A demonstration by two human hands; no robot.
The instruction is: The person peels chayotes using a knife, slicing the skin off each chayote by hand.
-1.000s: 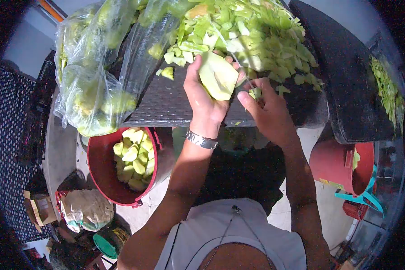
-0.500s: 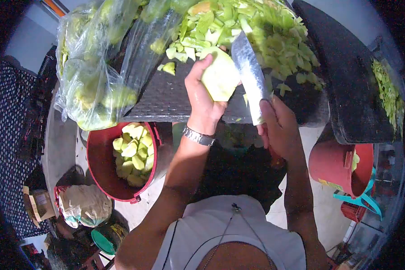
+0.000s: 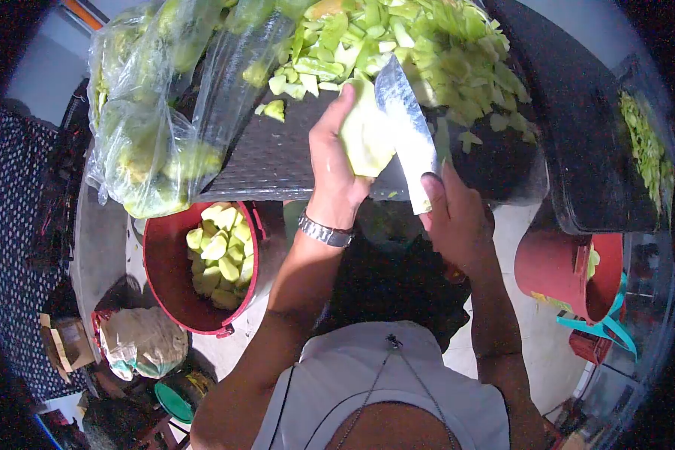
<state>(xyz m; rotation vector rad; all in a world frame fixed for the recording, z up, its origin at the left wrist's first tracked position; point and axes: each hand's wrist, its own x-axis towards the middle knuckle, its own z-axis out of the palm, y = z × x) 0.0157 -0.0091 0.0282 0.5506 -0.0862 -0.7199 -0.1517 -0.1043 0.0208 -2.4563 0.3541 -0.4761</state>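
Observation:
My left hand [image 3: 333, 156], with a metal-band watch at the wrist, is closed around a peeled pale green fruit [image 3: 364, 142] above the near edge of the dark woven table top [image 3: 262, 169]. My right hand [image 3: 456, 217] grips a large knife [image 3: 406, 120] with a broad, shiny blade pointing up and away from me. The blade's edge lies against or right beside the fruit's right side; glare hides the exact contact. Behind both hands spreads a heap of green peelings [image 3: 442, 67].
At the left, a clear plastic bag [image 3: 150, 127] holds several whole green fruits. Below it stands a red bucket [image 3: 148, 262] with peeled pieces. Another red bucket [image 3: 551, 270] sits at the right under a black board [image 3: 577, 165]. A stuffed sack [image 3: 142, 341] lies lower left.
The knife and my right hand have moved left, bringing the blade against or closer to the fruit. The fruit has turned slightly in my left hand.

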